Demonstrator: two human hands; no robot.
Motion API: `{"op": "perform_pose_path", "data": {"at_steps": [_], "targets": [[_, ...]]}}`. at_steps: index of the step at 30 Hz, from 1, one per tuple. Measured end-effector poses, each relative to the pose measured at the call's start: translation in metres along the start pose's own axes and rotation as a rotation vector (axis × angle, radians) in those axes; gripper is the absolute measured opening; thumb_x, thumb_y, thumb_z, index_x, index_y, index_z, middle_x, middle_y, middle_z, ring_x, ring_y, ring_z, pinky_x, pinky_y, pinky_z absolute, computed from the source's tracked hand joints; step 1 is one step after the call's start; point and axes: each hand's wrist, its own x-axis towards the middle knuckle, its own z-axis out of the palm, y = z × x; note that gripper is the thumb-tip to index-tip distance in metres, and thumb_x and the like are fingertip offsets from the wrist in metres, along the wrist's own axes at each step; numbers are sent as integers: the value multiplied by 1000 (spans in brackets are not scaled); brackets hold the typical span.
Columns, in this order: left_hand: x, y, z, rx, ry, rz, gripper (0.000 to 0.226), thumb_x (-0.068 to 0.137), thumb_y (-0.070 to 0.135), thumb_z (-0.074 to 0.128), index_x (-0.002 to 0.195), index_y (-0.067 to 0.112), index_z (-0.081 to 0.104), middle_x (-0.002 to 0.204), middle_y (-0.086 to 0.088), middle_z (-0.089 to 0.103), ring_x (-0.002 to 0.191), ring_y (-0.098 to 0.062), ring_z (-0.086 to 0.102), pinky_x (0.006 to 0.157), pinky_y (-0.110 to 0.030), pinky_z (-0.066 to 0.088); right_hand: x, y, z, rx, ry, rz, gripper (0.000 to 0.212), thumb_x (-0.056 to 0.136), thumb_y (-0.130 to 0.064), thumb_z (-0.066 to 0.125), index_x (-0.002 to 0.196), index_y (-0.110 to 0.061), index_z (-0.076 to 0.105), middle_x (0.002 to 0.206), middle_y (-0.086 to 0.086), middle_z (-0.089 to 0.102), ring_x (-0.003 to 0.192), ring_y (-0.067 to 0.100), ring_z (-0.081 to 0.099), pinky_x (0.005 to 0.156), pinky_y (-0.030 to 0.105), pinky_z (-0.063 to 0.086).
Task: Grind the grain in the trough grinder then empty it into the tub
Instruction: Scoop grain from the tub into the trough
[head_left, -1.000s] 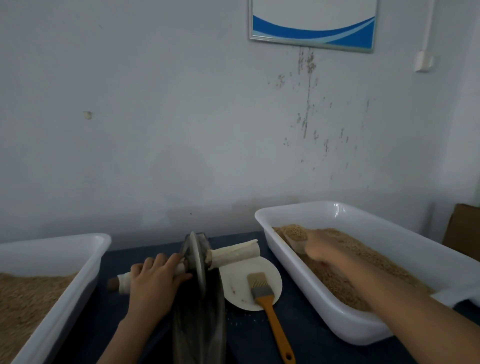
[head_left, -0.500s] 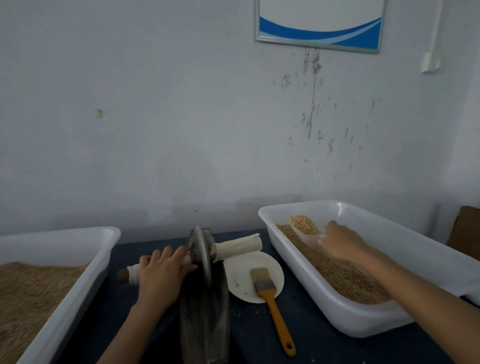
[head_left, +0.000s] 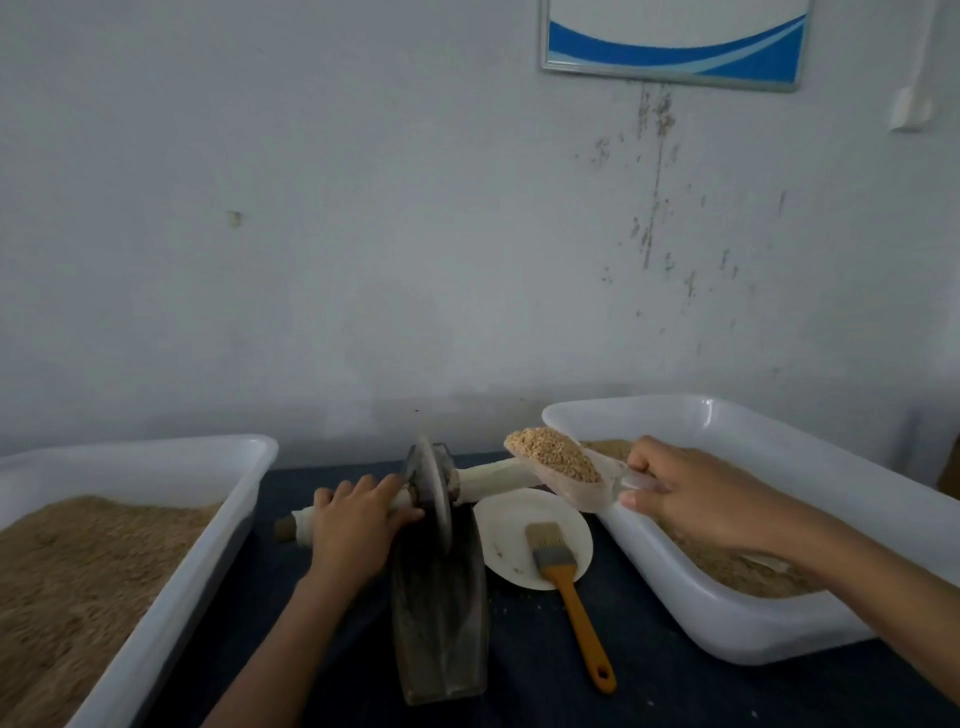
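Observation:
A dark trough grinder (head_left: 439, 613) stands in the middle of the table, its metal wheel (head_left: 434, 499) upright in the far end on a cloth-wrapped axle (head_left: 496, 475). My left hand (head_left: 353, 525) grips the axle's left handle beside the wheel. My right hand (head_left: 691, 493) holds a clear plastic scoop (head_left: 576, 480) heaped with grain, in the air over the right tub's left rim and the axle's right end. The right white tub (head_left: 727, 618) holds whole grain. The left white tub (head_left: 182, 561) holds finer brown grain.
A white paper plate (head_left: 504, 545) lies right of the trough with a yellow-handled brush (head_left: 566, 587) across it. The table top is dark blue cloth (head_left: 545, 691). A stained wall stands close behind, with a framed poster (head_left: 675, 41) above.
My right hand has lifted the filled scoop out of the right tub's grain and carried it left, toward the grinder. My left hand has stayed on the axle handle.

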Motion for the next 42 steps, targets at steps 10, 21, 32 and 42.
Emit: {"op": "perform_pose_path", "data": {"at_steps": [10,21,32,42], "targets": [[8,-4,1,-70,-68,-31,45,90,60,40,128,35,47,120,6,58,110,-19,51,88,-35,28,-12,-32,25,-86,-232,-140,16,98,-40,48,92,-31,37,81,-8,45,69,6,40,64,25,33],[8,-2,-9,-103,-122,-34,42,92,57,39,126,33,48,118,4,58,110,-18,50,94,-37,28,14,-50,28,-248,-277,-191,18,96,-37,53,100,-22,46,82,-9,45,68,3,42,57,23,31],[8,-3,-10,-110,-145,-37,41,92,58,39,123,32,48,115,3,58,108,-19,51,93,-37,28,23,-66,15,-356,-249,-209,29,91,-33,61,103,-7,59,85,2,53,66,10,46,57,26,34],[7,-2,-14,-119,-167,-25,40,93,57,38,122,31,48,114,4,57,108,-18,50,94,-37,29,33,-81,10,-494,-219,-262,28,89,-33,64,101,-8,66,98,9,65,75,15,50,59,27,35]]}}
